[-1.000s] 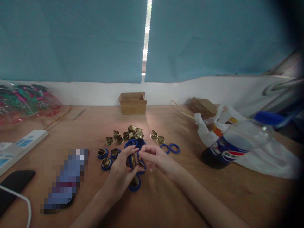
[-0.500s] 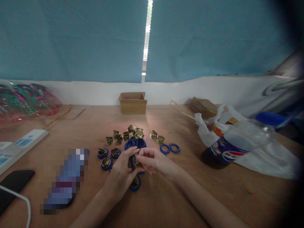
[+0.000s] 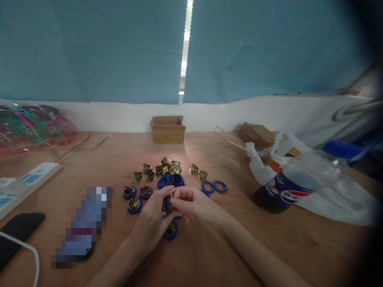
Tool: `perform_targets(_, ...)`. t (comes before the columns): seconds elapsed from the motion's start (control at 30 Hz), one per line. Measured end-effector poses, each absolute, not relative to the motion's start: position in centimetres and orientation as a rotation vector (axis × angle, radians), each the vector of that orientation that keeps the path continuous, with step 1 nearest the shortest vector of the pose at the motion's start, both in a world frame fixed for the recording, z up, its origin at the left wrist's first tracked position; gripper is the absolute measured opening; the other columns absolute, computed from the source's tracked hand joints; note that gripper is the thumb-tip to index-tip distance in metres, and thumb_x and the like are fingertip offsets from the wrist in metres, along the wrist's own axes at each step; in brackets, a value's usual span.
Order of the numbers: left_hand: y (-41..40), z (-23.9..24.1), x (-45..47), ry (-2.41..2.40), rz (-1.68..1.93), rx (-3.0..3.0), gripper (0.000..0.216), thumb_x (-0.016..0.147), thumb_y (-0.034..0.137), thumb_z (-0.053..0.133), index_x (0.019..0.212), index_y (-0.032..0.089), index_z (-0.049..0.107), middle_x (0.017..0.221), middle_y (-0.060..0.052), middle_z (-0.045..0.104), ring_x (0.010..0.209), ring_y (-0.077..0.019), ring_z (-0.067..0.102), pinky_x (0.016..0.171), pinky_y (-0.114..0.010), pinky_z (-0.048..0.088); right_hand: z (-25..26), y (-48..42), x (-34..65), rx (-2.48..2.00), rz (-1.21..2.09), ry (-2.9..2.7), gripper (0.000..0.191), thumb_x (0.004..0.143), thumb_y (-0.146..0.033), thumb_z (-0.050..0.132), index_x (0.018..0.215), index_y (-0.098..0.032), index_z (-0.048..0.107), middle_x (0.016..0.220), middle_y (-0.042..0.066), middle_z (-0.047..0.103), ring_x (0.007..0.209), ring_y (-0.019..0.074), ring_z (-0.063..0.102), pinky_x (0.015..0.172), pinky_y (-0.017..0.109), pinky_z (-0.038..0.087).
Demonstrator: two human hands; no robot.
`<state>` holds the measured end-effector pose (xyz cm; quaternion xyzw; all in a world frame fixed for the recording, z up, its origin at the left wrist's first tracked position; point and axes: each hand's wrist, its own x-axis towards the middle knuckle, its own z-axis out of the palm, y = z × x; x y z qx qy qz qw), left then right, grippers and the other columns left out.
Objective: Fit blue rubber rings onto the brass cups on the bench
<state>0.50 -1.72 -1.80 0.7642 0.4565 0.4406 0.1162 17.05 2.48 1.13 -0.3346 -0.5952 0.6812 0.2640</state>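
Observation:
Between the thumb and fingers of my left hand [image 3: 154, 213] is a brass fitting with a blue ring [image 3: 167, 204] around it, held on edge. My right hand [image 3: 194, 201] is closed in a pinch against that same piece, its fingertips at the right side of the ring. Left of my hands lie brass fittings seated in blue rings [image 3: 134, 205], and another one [image 3: 170, 230] is just below my fingers. Behind them is a heap of bare brass fittings [image 3: 167, 165] with loose blue rings [image 3: 165, 181] in front. More loose rings [image 3: 220, 186] rest to the right.
A small cardboard box [image 3: 168, 134] stands at the back. On the right, a cola bottle [image 3: 299, 179] lies on a white plastic bag [image 3: 335, 205]. To the left are a power strip [image 3: 32, 181], a black phone-like slab [image 3: 20, 227] with a white cable, and a pixelated object [image 3: 83, 227].
My right fingertips have shifted slightly left, closer over the fitting in my left hand. The left hand keeps its hold, and the things on the table stay in place.

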Motion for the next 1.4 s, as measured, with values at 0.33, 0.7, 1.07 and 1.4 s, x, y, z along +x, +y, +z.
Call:
perform_targets(0.33, -1.8, -1.2, 1.2, 1.356, 1.244, 1.845, 0.063, 0.066, 0.013, 0.075, 0.119, 0.025, 0.042, 0.102, -0.003, 0.062, 0.082, -0.0171, 0.067, 0.052, -0.021, 0.056, 1.9, 2.2, 17.0, -0.955, 1.862, -1.581, 0.034, 0.074, -0.046, 0.068, 0.07, -0.016, 0.052, 0.051, -0.006, 0.053, 0.04, 0.0046, 0.045, 0.038, 0.016, 0.032)
perform_targets(0.7, -1.7, -0.9, 1.3, 1.108, 1.281, 1.712, 0.042, 0.072, 0.014, 0.07, 0.11, 0.021, 0.053, 0.101, -0.007, 0.065, 0.09, -0.0215, 0.066, 0.076, -0.033, 0.057, 2.0, 2.6, 17.5, -0.981, 1.849, -1.531, 0.033, 0.073, -0.044, 0.07, 0.069, -0.015, 0.054, 0.052, -0.006, 0.055, 0.043, 0.0042, 0.048, 0.043, 0.016, 0.037)
perform_targets(1.07, -1.9, -0.5, 1.0, 1.024, 1.328, 1.762, 0.041, 0.079, 0.011, 0.063, 0.117, 0.023, 0.054, 0.119, -0.009, 0.058, 0.111, -0.0245, 0.058, 0.092, -0.039, 0.052, 2.0, 2.5, 17.6, -0.814, 1.915, -1.434, 0.034, 0.07, -0.041, 0.074, 0.067, -0.015, 0.052, 0.059, -0.005, 0.058, 0.052, 0.0061, 0.056, 0.053, 0.019, 0.045)
perform_targets(1.4, -1.6, -0.7, 0.6, 1.028, 1.456, 2.013, 0.042, 0.078, 0.007, 0.063, 0.117, 0.022, 0.056, 0.119, -0.009, 0.061, 0.112, -0.0227, 0.058, 0.096, -0.039, 0.05, 1.3, 2.6, 17.3, -0.729, 1.942, -1.43, 0.034, 0.07, -0.04, 0.074, 0.067, -0.015, 0.051, 0.061, -0.003, 0.062, 0.052, 0.0072, 0.059, 0.054, 0.021, 0.048)
